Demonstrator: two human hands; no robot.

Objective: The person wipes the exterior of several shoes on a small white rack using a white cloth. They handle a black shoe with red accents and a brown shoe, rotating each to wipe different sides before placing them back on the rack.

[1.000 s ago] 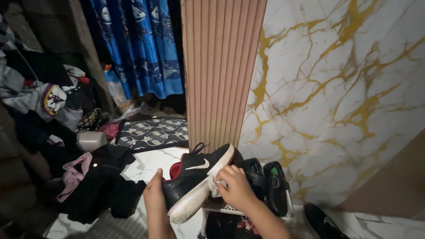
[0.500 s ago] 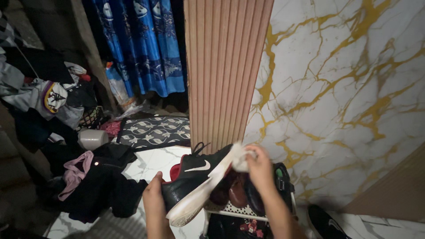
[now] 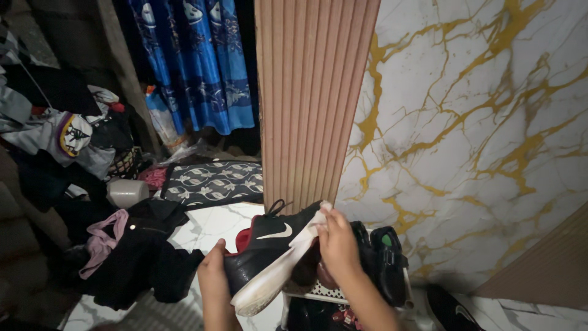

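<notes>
Low in the frame, the right hand (image 3: 337,245) has slid back from the toe of the sneaker (image 3: 269,254) toward the middle of its sole edge, pinching a crumpled white cloth (image 3: 313,222) against the rubber; half a second ago it was lifted clear at the tip. The wiping stroke reads as repeating along the white rim. The left hand (image 3: 214,279) grips the heel from below. The upper is matte black with red lining, the sole scuffed, over a white perforated shoe rack (image 3: 318,293).

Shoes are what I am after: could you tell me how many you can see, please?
4, perhaps more hidden: a black sneaker in the left hand, two dark shoes on the rack, one shoe on the floor.
</notes>
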